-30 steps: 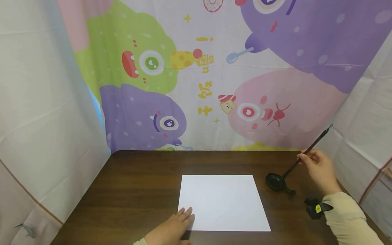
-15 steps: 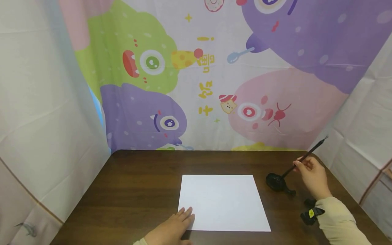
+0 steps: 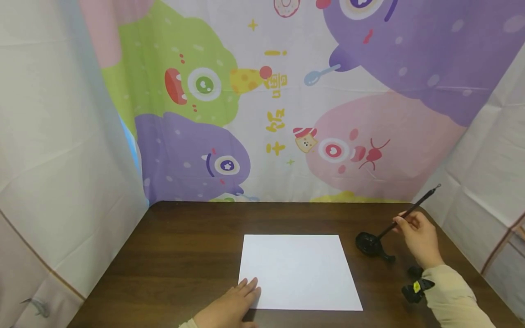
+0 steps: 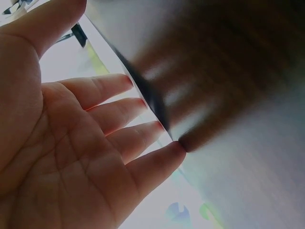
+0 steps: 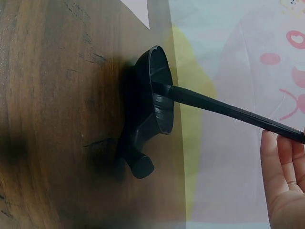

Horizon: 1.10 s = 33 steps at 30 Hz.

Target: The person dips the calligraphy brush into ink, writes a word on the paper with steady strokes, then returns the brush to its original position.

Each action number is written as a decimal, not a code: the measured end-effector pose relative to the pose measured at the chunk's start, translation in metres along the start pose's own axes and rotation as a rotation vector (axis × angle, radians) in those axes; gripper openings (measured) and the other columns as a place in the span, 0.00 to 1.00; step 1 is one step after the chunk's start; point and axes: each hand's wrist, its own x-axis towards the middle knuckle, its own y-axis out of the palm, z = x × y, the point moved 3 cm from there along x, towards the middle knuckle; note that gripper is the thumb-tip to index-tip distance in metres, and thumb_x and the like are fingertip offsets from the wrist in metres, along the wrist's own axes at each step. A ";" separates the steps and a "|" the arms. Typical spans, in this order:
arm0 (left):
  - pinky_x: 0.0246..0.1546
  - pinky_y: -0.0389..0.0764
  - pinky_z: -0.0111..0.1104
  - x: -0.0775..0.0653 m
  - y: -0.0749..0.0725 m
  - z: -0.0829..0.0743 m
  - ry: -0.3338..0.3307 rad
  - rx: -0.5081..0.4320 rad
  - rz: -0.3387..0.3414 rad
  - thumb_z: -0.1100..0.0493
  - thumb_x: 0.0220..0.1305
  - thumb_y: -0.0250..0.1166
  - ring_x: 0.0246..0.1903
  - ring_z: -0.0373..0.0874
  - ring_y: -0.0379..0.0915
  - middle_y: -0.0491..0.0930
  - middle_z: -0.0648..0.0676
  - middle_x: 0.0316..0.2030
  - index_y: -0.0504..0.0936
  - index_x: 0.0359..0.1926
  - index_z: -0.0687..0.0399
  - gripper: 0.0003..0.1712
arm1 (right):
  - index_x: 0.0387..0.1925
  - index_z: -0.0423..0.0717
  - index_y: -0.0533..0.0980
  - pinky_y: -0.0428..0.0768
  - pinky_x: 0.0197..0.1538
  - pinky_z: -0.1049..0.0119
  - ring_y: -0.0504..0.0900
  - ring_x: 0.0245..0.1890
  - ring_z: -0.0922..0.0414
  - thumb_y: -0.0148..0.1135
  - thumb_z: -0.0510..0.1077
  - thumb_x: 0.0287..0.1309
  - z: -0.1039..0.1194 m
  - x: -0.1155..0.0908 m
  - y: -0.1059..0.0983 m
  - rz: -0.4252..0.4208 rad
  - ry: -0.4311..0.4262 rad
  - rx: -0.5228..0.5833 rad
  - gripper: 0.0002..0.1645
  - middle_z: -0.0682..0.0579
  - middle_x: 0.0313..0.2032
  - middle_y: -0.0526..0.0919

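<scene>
My right hand point(image 3: 419, 237) pinches the dark handle of a writing brush point(image 3: 415, 205) between thumb and fingers. The brush slants, its hanging loop up to the right. Its lower end sits inside a small black ink dish point(image 3: 368, 244), where the tip is hidden; in the right wrist view the dish point(image 5: 159, 90) shows a stubby spout-like foot. My left hand point(image 3: 231, 303) lies flat with fingers straight, fingertips on the lower left edge of a blank white sheet of paper point(image 3: 301, 273). The left wrist view shows those fingertips point(image 4: 157, 126) along the paper's edge.
The dark wooden table point(image 3: 184, 255) carries the paper in the middle and the dish to its right. A cartoon-printed curtain point(image 3: 279, 105) hangs behind the table's far edge, with pale cloth point(image 3: 53, 136) on both sides. A black wrist camera point(image 3: 412, 291) is strapped at the right sleeve.
My right hand has shifted a little left and down with the brush, so the handle tilts lower. Over the last half second it has hardly moved. The left hand and paper stay put.
</scene>
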 end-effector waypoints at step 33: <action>0.64 0.70 0.54 0.001 0.000 -0.002 -0.013 0.009 0.000 0.40 0.56 0.69 0.69 0.62 0.61 0.65 0.62 0.70 0.69 0.68 0.58 0.45 | 0.43 0.30 0.72 0.77 0.32 0.85 0.77 0.27 0.79 0.60 0.37 0.64 0.036 0.017 -0.016 -0.011 -0.171 -0.285 0.12 0.80 0.33 0.76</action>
